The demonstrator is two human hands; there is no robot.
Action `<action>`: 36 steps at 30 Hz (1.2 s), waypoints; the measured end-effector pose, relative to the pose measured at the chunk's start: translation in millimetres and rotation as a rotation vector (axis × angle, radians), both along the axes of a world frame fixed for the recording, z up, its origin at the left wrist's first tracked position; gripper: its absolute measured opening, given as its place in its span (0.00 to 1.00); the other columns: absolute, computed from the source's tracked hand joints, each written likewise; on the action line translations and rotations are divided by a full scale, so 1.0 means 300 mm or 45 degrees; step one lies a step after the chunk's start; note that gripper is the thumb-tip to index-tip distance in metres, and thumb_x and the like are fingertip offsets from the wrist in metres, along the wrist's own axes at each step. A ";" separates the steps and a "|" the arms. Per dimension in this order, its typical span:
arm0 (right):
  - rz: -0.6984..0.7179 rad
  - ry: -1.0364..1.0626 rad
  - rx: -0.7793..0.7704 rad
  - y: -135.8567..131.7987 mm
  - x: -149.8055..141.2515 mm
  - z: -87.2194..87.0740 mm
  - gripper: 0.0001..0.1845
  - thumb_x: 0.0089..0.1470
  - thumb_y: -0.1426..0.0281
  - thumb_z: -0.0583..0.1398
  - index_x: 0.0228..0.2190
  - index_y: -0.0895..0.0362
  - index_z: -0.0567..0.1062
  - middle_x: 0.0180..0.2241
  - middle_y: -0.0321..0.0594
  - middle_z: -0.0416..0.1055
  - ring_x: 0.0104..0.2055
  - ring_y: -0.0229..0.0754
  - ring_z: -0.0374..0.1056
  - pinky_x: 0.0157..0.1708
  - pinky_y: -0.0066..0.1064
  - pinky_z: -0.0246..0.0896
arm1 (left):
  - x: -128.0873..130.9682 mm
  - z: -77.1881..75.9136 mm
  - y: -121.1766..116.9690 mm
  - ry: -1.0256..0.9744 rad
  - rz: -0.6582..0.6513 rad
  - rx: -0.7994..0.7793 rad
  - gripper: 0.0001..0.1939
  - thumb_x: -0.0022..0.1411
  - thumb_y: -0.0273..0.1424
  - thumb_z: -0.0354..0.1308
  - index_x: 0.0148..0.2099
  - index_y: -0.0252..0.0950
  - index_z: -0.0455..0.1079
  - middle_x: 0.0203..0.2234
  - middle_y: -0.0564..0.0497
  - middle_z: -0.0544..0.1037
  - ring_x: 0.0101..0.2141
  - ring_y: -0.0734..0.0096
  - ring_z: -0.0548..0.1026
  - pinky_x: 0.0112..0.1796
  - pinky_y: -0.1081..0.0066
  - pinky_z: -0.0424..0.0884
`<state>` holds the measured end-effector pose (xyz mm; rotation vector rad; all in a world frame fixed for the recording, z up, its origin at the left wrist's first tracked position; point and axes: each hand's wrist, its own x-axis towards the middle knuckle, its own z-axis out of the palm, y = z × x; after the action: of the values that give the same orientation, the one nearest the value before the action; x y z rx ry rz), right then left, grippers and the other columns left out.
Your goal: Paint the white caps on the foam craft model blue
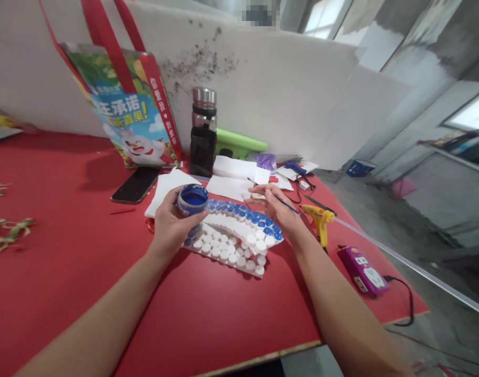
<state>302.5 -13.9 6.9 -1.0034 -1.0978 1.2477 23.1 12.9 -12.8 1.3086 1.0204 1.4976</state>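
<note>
My left hand point(169, 220) is wrapped round an open jar of blue paint point(193, 200), its mouth facing up. A thin paintbrush point(284, 203) is pinched in the fingers of my right hand point(276, 209), its dark tip pointing up and left. A small whitish thing point(258, 196) shows at those fingers; I cannot make out what it is. Below and between both hands lies a craft piece of white bottle caps point(224, 251) stuck in rows on a white base. Along its upper curved band the caps point(247, 213) are painted blue, while several at the right end are white.
Behind the hands are white paper sheets point(233, 180), a phone point(136, 184), a dark bottle point(203, 136) and a printed bag point(133, 115). At the right stand a yellow glue gun point(320, 220) and a purple power strip point(363, 272) with a cable. The red table point(208, 324) ends at the right.
</note>
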 end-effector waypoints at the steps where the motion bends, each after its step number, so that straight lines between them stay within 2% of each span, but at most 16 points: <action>1: 0.031 0.013 -0.004 0.006 -0.005 -0.002 0.23 0.61 0.46 0.71 0.47 0.47 0.78 0.65 0.41 0.78 0.54 0.50 0.83 0.39 0.38 0.82 | -0.001 -0.001 0.000 0.009 0.010 0.007 0.38 0.44 0.36 0.85 0.55 0.37 0.76 0.49 0.45 0.85 0.49 0.53 0.84 0.57 0.52 0.80; 6: 0.132 -0.016 -0.003 0.000 -0.009 0.003 0.19 0.65 0.47 0.69 0.48 0.46 0.80 0.65 0.39 0.78 0.55 0.50 0.83 0.43 0.42 0.84 | -0.006 0.001 -0.001 0.023 0.019 -0.009 0.37 0.45 0.36 0.85 0.55 0.37 0.75 0.48 0.46 0.85 0.48 0.53 0.84 0.56 0.53 0.81; 10: 0.161 -0.023 0.008 -0.009 -0.010 0.003 0.20 0.66 0.46 0.69 0.48 0.47 0.81 0.64 0.40 0.80 0.57 0.52 0.83 0.55 0.48 0.82 | -0.007 -0.003 0.002 0.016 0.039 -0.018 0.37 0.44 0.36 0.85 0.55 0.37 0.76 0.47 0.46 0.85 0.47 0.55 0.84 0.54 0.55 0.81; 14: 0.223 0.064 0.009 0.003 -0.022 -0.016 0.23 0.64 0.44 0.70 0.48 0.47 0.82 0.63 0.42 0.82 0.61 0.54 0.82 0.66 0.55 0.75 | -0.007 -0.008 0.007 0.029 0.054 -0.014 0.38 0.43 0.37 0.85 0.55 0.37 0.76 0.48 0.46 0.85 0.47 0.54 0.84 0.54 0.54 0.80; 20: 0.259 0.184 -0.019 0.009 -0.051 -0.037 0.24 0.63 0.43 0.70 0.48 0.47 0.80 0.61 0.44 0.84 0.68 0.57 0.77 0.68 0.59 0.72 | -0.003 -0.002 0.008 0.013 0.054 -0.023 0.39 0.41 0.37 0.86 0.55 0.38 0.76 0.47 0.46 0.85 0.46 0.54 0.84 0.52 0.55 0.82; 24: 0.286 0.260 0.002 0.012 -0.055 -0.044 0.23 0.64 0.44 0.70 0.48 0.47 0.81 0.61 0.43 0.84 0.68 0.57 0.78 0.72 0.58 0.69 | -0.002 -0.005 0.011 0.009 0.073 -0.015 0.38 0.41 0.36 0.86 0.54 0.39 0.77 0.46 0.47 0.86 0.44 0.56 0.84 0.49 0.57 0.83; 31: 0.139 0.340 0.048 -0.001 -0.006 -0.035 0.22 0.61 0.44 0.72 0.46 0.46 0.84 0.59 0.38 0.86 0.66 0.57 0.79 0.74 0.57 0.66 | -0.005 -0.012 0.014 -0.060 0.110 0.015 0.34 0.41 0.34 0.86 0.51 0.42 0.80 0.42 0.50 0.86 0.41 0.59 0.84 0.46 0.61 0.84; 36: -0.019 0.358 0.123 -0.005 -0.004 -0.025 0.20 0.61 0.47 0.73 0.47 0.46 0.85 0.58 0.36 0.86 0.67 0.53 0.79 0.77 0.52 0.63 | -0.002 -0.004 0.014 -0.074 0.154 0.061 0.32 0.40 0.33 0.86 0.48 0.40 0.80 0.41 0.50 0.86 0.39 0.61 0.83 0.42 0.63 0.83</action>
<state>301.4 -15.5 -0.5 -0.7362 -0.9202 1.2677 22.5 17.1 -14.0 1.2477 1.0473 1.6512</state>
